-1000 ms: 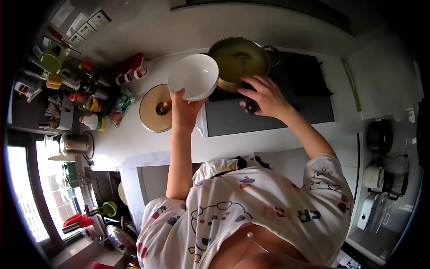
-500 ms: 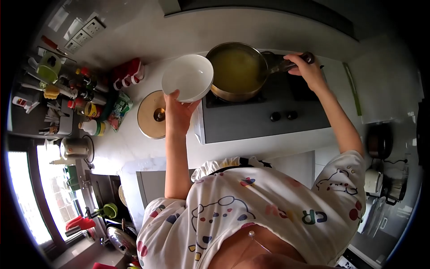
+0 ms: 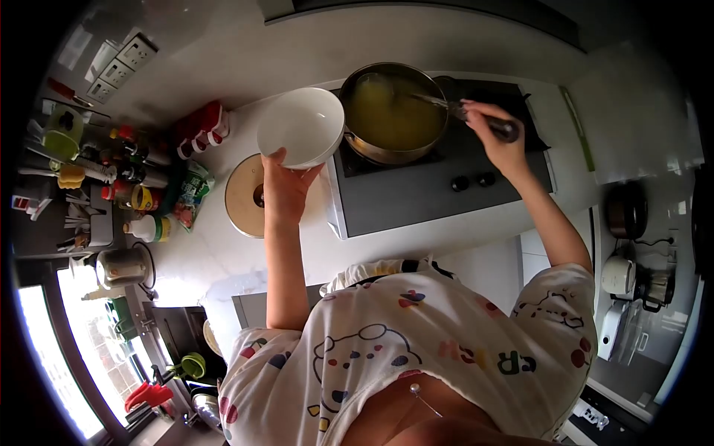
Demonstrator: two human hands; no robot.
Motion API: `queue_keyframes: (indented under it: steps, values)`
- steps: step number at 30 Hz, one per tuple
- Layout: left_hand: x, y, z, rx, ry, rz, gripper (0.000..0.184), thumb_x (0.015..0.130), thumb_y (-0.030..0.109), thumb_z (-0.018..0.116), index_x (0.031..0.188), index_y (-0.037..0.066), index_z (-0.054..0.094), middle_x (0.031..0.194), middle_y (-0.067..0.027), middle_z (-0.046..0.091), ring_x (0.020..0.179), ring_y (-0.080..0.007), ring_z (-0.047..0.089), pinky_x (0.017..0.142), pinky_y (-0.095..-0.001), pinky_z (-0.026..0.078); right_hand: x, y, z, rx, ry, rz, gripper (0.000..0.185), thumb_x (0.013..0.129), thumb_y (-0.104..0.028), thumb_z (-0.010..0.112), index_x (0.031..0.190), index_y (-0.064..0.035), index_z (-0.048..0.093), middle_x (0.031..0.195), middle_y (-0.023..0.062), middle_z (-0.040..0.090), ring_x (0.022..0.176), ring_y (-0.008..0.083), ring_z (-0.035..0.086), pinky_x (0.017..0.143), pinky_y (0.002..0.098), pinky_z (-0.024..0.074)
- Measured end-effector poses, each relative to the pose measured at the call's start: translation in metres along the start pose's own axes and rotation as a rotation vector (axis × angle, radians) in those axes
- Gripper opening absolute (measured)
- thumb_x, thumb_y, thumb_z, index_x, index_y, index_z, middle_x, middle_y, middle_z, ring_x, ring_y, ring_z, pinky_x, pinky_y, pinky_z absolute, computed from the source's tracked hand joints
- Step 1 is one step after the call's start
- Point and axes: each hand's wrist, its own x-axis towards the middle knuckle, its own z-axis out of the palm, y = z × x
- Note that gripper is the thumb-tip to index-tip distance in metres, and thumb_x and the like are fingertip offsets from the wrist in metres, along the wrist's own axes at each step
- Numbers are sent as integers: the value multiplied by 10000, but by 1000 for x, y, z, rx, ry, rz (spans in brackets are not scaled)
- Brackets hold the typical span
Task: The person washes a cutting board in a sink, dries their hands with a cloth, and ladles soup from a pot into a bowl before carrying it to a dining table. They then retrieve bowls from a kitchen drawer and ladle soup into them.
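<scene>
Beside the pot (image 3: pixel 394 155), at its nine o'clock, our left hand (image 3: pixel 285 187) pinches the white bowl (image 3: pixel 303 128); our right hand (image 3: pixel 503 147) is wrapped round the ladle (image 3: pixel 455 109) over yellowish liquid (image 3: pixel 405 123). Our left hand hides part of the lid (image 3: pixel 242 204), at the bowl's seven; a red container (image 3: pixel 199 131) sits at nine.

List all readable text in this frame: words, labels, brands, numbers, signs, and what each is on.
"CR", seemingly, upside down, on the printed shirt; letters beside it unclear.
Green packet, white bottle and neighbouring bottles' labels: too small and blurred to read.
White bowl, metal pot: no text visible.
</scene>
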Motion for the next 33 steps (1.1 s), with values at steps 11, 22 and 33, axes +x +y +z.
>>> queue_keyframes:
  steps: [11, 22, 33]
  values:
    - [-22, -11, 20, 41, 73, 87, 629, 864, 349, 558, 1361, 14, 366, 1324, -151, 485, 1197, -291, 530, 1013, -402, 473, 19, -3, -14, -610, -652, -569, 192, 788, -5, 667, 978, -31, 652, 904, 84, 676, 948, 256, 675, 790, 344, 579]
    - [-38, -27, 26, 33, 108, 122, 675, 833, 310, 584, 1396, 156, 244, 1400, -133, 338, 1248, -348, 447, 982, -460, 465, 52, -28, -36, -278, -220, 242, 212, 853, -241, 663, 871, -33, 701, 723, 29, 658, 716, 118, 649, 636, 249, 518]
    - [-50, -25, 34, 59, 194, 175, 627, 848, 276, 551, 1385, 144, 256, 1362, -135, 389, 1199, -324, 501, 966, -448, 475, 31, 25, -40, 416, 41, 546, 170, 865, -144, 667, 989, -39, 616, 1014, 87, 635, 877, 208, 652, 769, 342, 573]
